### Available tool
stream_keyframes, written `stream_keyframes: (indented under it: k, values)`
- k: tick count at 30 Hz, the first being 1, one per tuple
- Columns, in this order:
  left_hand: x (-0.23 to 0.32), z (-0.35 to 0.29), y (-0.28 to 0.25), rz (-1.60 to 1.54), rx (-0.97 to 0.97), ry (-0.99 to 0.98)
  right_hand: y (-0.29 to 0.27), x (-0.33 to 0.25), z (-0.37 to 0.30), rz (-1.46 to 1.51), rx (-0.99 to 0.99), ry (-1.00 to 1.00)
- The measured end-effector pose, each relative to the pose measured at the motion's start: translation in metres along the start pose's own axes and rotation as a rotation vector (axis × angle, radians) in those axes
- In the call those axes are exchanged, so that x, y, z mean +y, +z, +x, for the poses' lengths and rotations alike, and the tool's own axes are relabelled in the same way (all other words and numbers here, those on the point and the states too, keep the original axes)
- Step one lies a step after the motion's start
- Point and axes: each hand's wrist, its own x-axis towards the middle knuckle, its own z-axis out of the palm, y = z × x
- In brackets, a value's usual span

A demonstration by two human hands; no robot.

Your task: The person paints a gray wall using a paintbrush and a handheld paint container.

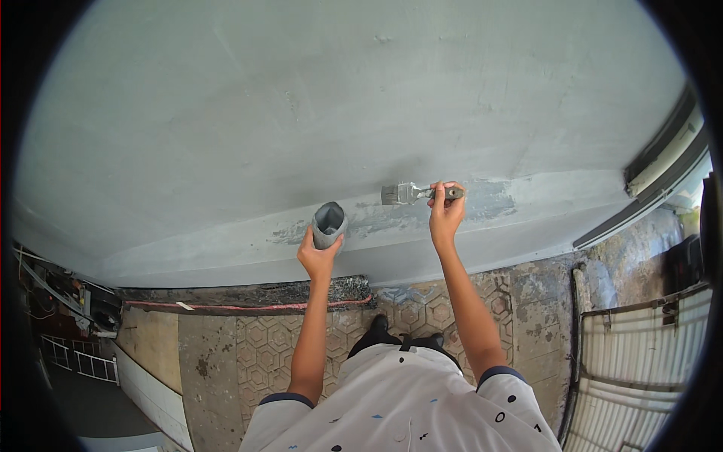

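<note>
Gripping brush (407, 193) by handle in right hand (446, 211), bristles leftward, long axis left-to-right, just right of and slightly farther than open-topped cup (330, 227) clasped in left hand (317, 258), before grey wall (226, 135).

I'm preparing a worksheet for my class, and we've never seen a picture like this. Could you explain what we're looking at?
There is no machine here, only a person's two bare hands. The single picture comes from a wide fisheye camera worn on that person's head, looking down, so straight edges bend and the rim goes dark. Picture left is the person's left.

The left hand holds a grey, open-topped container. The right hand grips a flat brush by its handle, bristles pointing left. Behind them is a grey wall with darker, uneven streaks. Patterned paving lies below.
</note>
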Motion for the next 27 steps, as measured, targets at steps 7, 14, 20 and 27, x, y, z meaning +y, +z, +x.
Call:
stream_keyframes:
  k: [7, 14, 20, 27]
  values:
    - [-0.037, 0.010, -0.047, -0.029, 0.062, -0.116, 0.013, 0.066, -0.020, -0.362, -0.154, -0.225]
    - [-0.073, 0.011, -0.078, 0.048, 0.097, -0.190, -0.056, 0.035, 0.018, -0.829, 0.074, -0.502]
    - [-0.092, 0.009, -0.085, 0.032, 0.084, -0.200, 0.029, 0.057, -0.046, -1.009, -0.347, -0.574]
    - [-0.105, 0.014, -0.119, 0.099, 0.177, -0.224, 0.121, 0.029, -0.120, -0.554, -0.494, -0.588]
